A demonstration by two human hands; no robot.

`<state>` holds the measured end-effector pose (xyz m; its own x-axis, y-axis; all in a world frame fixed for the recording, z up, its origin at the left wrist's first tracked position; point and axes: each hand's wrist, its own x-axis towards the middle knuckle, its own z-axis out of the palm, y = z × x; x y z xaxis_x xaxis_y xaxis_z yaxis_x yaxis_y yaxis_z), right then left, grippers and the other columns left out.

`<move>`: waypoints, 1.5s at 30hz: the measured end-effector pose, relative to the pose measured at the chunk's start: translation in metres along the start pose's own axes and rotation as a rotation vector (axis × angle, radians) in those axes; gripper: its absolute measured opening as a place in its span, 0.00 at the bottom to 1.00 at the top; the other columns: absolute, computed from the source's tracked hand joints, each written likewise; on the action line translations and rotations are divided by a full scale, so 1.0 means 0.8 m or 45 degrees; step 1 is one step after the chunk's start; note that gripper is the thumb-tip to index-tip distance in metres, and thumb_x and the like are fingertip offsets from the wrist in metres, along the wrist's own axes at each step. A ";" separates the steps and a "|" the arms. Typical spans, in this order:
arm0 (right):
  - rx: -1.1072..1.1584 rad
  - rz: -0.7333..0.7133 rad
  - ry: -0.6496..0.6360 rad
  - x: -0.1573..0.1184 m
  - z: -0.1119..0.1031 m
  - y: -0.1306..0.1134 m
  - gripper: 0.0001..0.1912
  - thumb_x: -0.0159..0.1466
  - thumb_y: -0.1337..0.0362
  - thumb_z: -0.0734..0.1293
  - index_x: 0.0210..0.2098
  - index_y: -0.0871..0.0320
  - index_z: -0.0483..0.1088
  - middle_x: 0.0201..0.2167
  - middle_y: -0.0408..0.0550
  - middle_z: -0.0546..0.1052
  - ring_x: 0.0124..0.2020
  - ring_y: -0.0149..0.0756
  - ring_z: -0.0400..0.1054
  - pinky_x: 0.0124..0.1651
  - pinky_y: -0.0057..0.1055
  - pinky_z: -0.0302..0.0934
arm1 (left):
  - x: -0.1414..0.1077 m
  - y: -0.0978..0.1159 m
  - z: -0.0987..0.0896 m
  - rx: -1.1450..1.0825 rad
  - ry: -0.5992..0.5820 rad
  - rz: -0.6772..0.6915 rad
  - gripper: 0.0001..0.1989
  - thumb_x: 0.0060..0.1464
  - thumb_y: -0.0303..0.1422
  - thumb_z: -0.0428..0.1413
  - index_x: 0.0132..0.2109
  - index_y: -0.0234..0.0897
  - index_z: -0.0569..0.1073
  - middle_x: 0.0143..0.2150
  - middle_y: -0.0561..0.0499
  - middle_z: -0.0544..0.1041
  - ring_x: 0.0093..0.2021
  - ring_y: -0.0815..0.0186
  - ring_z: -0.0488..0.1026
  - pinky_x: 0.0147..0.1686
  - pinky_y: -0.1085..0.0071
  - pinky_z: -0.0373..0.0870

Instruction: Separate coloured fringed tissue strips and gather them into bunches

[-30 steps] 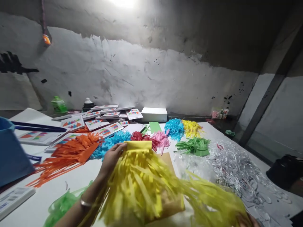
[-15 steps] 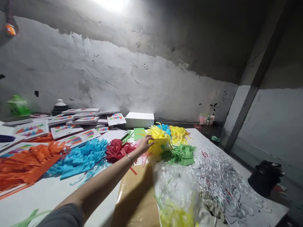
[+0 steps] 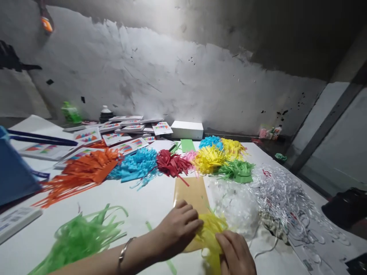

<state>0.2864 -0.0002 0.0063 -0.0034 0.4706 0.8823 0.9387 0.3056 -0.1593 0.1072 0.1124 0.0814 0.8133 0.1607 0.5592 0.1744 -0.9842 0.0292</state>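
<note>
At the lower left of the frame, loose green tissue strips (image 3: 77, 235) lie on the white tabletop (image 3: 134, 210), with the orange fringed bundle (image 3: 86, 170) and blue fringed bundle (image 3: 137, 162) farther back. Right of the green strips, the left hand (image 3: 179, 229), a metal bangle (image 3: 124, 252) at its wrist, comes in from the lower left with fingers curled closed on the left side of the yellow tissue strips (image 3: 213, 233). These strips are at lower centre-right, between the hands and partly over the brown paper sheet (image 3: 190, 191); their long axis runs roughly from the bottom edge away from the person, fanning out at the far end. Neither hand is nearer, since both touch them. The right hand (image 3: 237, 254), at the bottom edge, grips their right side with bent fingers; its thumb's exact placement cannot be told. Beyond it rests a clear plastic bag (image 3: 236, 204), beside tangled white strings (image 3: 282, 194) at the right.
</note>
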 end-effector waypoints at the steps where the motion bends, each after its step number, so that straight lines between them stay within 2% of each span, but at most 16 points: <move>1: -0.020 -0.069 -0.021 0.005 0.000 0.000 0.20 0.63 0.80 0.57 0.46 0.56 0.72 0.35 0.51 0.78 0.35 0.37 0.74 0.39 0.35 0.70 | -0.018 -0.003 -0.012 0.010 -0.009 -0.072 0.12 0.63 0.24 0.46 0.36 0.40 0.72 0.29 0.49 0.73 0.29 0.62 0.67 0.34 0.64 0.58; 4: -0.090 -0.188 -0.075 0.016 -0.001 -0.007 0.18 0.61 0.80 0.58 0.45 0.60 0.72 0.35 0.52 0.78 0.35 0.37 0.74 0.40 0.37 0.68 | -0.075 0.003 -0.059 -0.181 -0.227 -0.278 0.08 0.60 0.32 0.57 0.31 0.41 0.72 0.31 0.51 0.76 0.32 0.61 0.70 0.35 0.66 0.61; 6: -0.098 -0.203 -0.088 0.024 -0.001 -0.020 0.17 0.61 0.79 0.59 0.43 0.59 0.72 0.34 0.52 0.78 0.36 0.38 0.74 0.43 0.40 0.66 | -0.103 0.009 -0.091 -0.495 -0.395 -0.367 0.07 0.54 0.39 0.65 0.37 0.44 0.77 0.36 0.51 0.79 0.35 0.61 0.74 0.34 0.69 0.65; 9: 0.054 -0.359 -0.076 0.035 0.000 -0.052 0.12 0.62 0.76 0.61 0.41 0.58 0.71 0.31 0.49 0.78 0.35 0.37 0.75 0.46 0.41 0.65 | -0.118 0.009 -0.114 -0.781 -0.311 -0.596 0.19 0.58 0.42 0.62 0.56 0.46 0.74 0.52 0.46 0.77 0.48 0.59 0.75 0.44 0.70 0.71; 11: 0.166 -0.493 -0.008 0.040 0.003 -0.075 0.09 0.64 0.73 0.61 0.39 0.57 0.70 0.28 0.46 0.79 0.33 0.34 0.76 0.45 0.39 0.66 | -0.114 0.003 -0.109 -0.806 -0.126 -0.750 0.22 0.62 0.42 0.57 0.61 0.43 0.70 0.60 0.41 0.72 0.57 0.55 0.70 0.55 0.64 0.68; 13: 0.205 -0.525 0.069 0.040 0.006 -0.093 0.09 0.67 0.72 0.59 0.37 0.56 0.69 0.27 0.45 0.79 0.32 0.33 0.77 0.45 0.38 0.67 | -0.105 -0.004 -0.093 -0.965 -0.090 -0.791 0.22 0.61 0.46 0.57 0.56 0.39 0.74 0.58 0.40 0.74 0.56 0.53 0.70 0.57 0.60 0.66; 17: 0.229 -0.460 0.164 0.032 0.011 -0.108 0.12 0.69 0.70 0.58 0.33 0.55 0.69 0.25 0.43 0.78 0.29 0.30 0.75 0.42 0.35 0.69 | -0.099 -0.009 -0.069 -1.732 -0.084 -0.957 0.19 0.50 0.49 0.66 0.34 0.36 0.79 0.36 0.50 0.77 0.39 0.62 0.72 0.42 0.70 0.69; 20: 0.283 -0.398 0.243 0.024 0.011 -0.109 0.12 0.69 0.72 0.58 0.30 0.59 0.69 0.26 0.45 0.76 0.29 0.30 0.73 0.40 0.36 0.68 | -0.109 -0.003 -0.061 -1.984 0.031 -1.108 0.23 0.45 0.52 0.67 0.33 0.34 0.76 0.31 0.53 0.73 0.33 0.67 0.69 0.36 0.74 0.67; 23: 0.305 -0.390 0.166 0.015 0.012 -0.106 0.12 0.67 0.75 0.58 0.31 0.62 0.68 0.29 0.48 0.74 0.32 0.31 0.71 0.43 0.37 0.65 | -0.126 0.011 -0.045 -2.243 -0.139 -1.261 0.32 0.49 0.61 0.58 0.41 0.34 0.77 0.35 0.50 0.77 0.36 0.63 0.73 0.40 0.69 0.70; 25: 0.319 -0.363 0.056 0.009 0.014 -0.102 0.11 0.66 0.78 0.57 0.34 0.63 0.69 0.30 0.48 0.73 0.33 0.32 0.70 0.44 0.38 0.64 | -0.136 0.023 -0.028 -2.530 -0.349 -1.336 0.35 0.45 0.62 0.59 0.41 0.32 0.78 0.36 0.47 0.79 0.41 0.60 0.75 0.47 0.67 0.70; 27: 0.319 -0.310 -0.049 0.003 0.016 -0.091 0.11 0.64 0.79 0.57 0.36 0.63 0.69 0.31 0.49 0.72 0.34 0.33 0.68 0.44 0.38 0.64 | -0.142 0.036 -0.010 -2.796 -0.506 -1.330 0.33 0.40 0.56 0.65 0.42 0.31 0.79 0.36 0.47 0.81 0.41 0.61 0.76 0.49 0.67 0.70; 29: 0.271 -0.283 -0.158 0.001 0.013 -0.074 0.13 0.63 0.81 0.58 0.39 0.63 0.70 0.32 0.49 0.72 0.36 0.35 0.67 0.44 0.38 0.64 | -0.142 0.049 0.007 -2.910 -0.523 -1.311 0.27 0.40 0.46 0.66 0.43 0.29 0.79 0.35 0.47 0.81 0.37 0.62 0.78 0.44 0.67 0.72; 33: -0.056 -0.289 -0.175 0.010 -0.025 -0.021 0.14 0.64 0.81 0.59 0.42 0.63 0.71 0.33 0.51 0.73 0.36 0.38 0.67 0.47 0.44 0.61 | -0.128 0.068 0.023 -2.857 -0.444 -1.369 0.14 0.37 0.33 0.65 0.33 0.29 0.78 0.25 0.51 0.78 0.23 0.67 0.75 0.28 0.70 0.73; 38: -0.484 -0.240 0.125 0.010 -0.075 0.011 0.13 0.61 0.76 0.67 0.43 0.60 0.76 0.33 0.50 0.72 0.34 0.39 0.68 0.44 0.43 0.60 | -0.113 0.050 0.002 -2.463 -0.311 -1.374 0.16 0.38 0.40 0.67 0.28 0.31 0.74 0.20 0.51 0.74 0.21 0.68 0.72 0.24 0.73 0.68; 42: -0.105 -0.296 -0.259 -0.027 -0.024 -0.030 0.12 0.66 0.77 0.61 0.44 0.64 0.74 0.33 0.53 0.72 0.36 0.40 0.67 0.44 0.42 0.60 | -0.155 -0.003 -0.032 -2.207 -0.125 -1.487 0.13 0.45 0.36 0.65 0.36 0.32 0.75 0.20 0.57 0.71 0.19 0.73 0.65 0.23 0.76 0.62; 45: 0.075 -0.235 -0.442 -0.059 0.034 -0.073 0.14 0.68 0.78 0.57 0.41 0.62 0.73 0.30 0.49 0.73 0.34 0.37 0.67 0.50 0.44 0.61 | -0.206 -0.034 -0.053 -1.572 -0.021 -1.598 0.12 0.52 0.36 0.61 0.41 0.35 0.74 0.27 0.55 0.74 0.27 0.68 0.69 0.30 0.72 0.67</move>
<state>0.2224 -0.0179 -0.0382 -0.2962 0.6518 0.6981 0.8900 0.4536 -0.0458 -0.0550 0.1093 0.0234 0.5363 0.7892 -0.2991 0.1650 0.2495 0.9542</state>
